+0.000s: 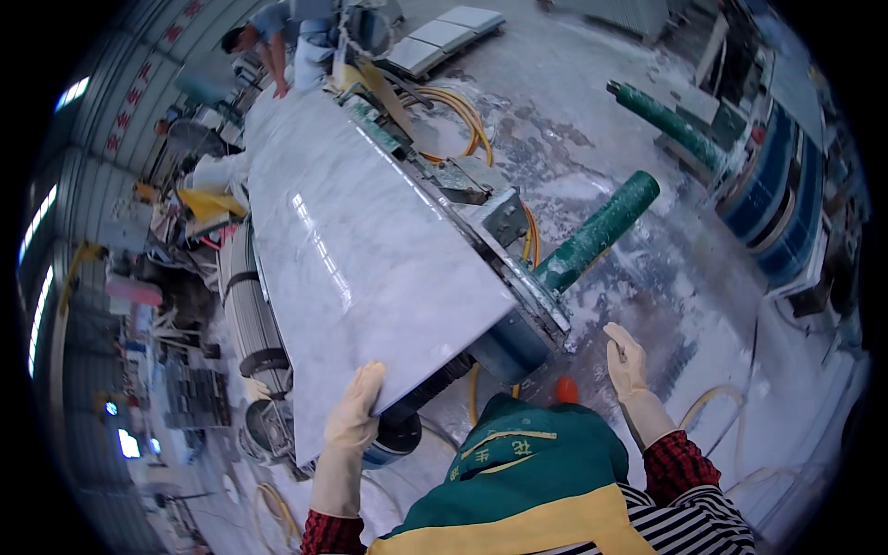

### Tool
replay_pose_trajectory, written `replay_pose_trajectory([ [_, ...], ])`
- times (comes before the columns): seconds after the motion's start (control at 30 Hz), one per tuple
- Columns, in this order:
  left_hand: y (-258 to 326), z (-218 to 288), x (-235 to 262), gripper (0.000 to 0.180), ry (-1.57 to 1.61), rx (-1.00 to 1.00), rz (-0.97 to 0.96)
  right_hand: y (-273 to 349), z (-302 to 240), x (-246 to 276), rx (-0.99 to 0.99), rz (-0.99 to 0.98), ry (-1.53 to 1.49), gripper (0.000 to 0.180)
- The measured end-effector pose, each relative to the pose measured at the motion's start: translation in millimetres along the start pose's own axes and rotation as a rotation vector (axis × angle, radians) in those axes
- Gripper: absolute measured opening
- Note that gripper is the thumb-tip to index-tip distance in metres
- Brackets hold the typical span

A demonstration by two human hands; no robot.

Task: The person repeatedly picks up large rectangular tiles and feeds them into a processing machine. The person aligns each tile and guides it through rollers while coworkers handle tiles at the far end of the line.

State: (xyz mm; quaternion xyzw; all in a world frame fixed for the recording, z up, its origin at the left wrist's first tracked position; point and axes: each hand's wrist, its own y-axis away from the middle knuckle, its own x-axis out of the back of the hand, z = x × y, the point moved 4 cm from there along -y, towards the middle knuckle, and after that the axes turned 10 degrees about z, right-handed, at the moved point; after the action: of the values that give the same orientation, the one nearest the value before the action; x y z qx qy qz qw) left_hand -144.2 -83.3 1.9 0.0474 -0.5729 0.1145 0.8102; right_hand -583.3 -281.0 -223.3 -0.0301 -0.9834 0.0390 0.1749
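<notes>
A large, glossy, pale grey-white stone slab (pixel 379 240) lies along a machine stand and reaches away from me. My left hand (pixel 353 407), in a cream rubber glove, grips the slab's near edge; its thumb side and fingertips show against the stone, while anything under the edge is hidden. In the same kind of glove, my right hand (pixel 627 365) is raised off to the right, apart from the slab. Its thumb and fingers are spread, and nothing is between them. At the slab's far end, another person (pixel 268 42) leans over with a hand at its edge.
A green cylinder (pixel 601 231) juts from the stand's right side. A grey ribbed roller (pixel 248 301) runs along the left. Yellow hoses (pixel 472 120) coil on the wet, whitened floor. Another machine with blue drums (pixel 768 194) stands right, and pale slabs (pixel 444 42) lie at the back.
</notes>
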Motion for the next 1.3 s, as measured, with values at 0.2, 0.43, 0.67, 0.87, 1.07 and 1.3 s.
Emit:
replay_pose_trajectory([
  [0.2, -8.4, -14.8, 27.3, 0.088, 0.267, 0.121, -0.112, -3.0, -26.7, 6.9, 0.047, -0.084, 0.001, 0.025],
  [0.43, -9.3, -26.9, 35.1, 0.096, 0.182, 0.149, -0.204, -27.7, -84.1, -2.2, 0.264, -0.205, -0.161, 0.024],
  [0.67, -5.4, -19.1, 32.1, 0.073, 0.191, 0.217, -0.13, -26.4, -131.5, -38.4, 0.325, -0.462, -0.369, 0.024],
  [0.87, -2.1, -19.7, 22.8, 0.074, 0.223, 0.167, -0.107, 4.9, -169.6, -91.7, 0.397, -0.692, -0.403, 0.028],
  [1.07, 6.8, -14.0, 16.7, 0.071, 0.222, 0.129, -0.059, 68.4, -218.0, -163.3, 0.255, -1.046, -0.193, 0.053],
  [1.3, 15.1, 1.1, 16.5, 0.051, 0.108, 0.041, 0.062, 145.7, -263.8, -227.4, -0.251, -0.992, -0.261, 0.058],
])
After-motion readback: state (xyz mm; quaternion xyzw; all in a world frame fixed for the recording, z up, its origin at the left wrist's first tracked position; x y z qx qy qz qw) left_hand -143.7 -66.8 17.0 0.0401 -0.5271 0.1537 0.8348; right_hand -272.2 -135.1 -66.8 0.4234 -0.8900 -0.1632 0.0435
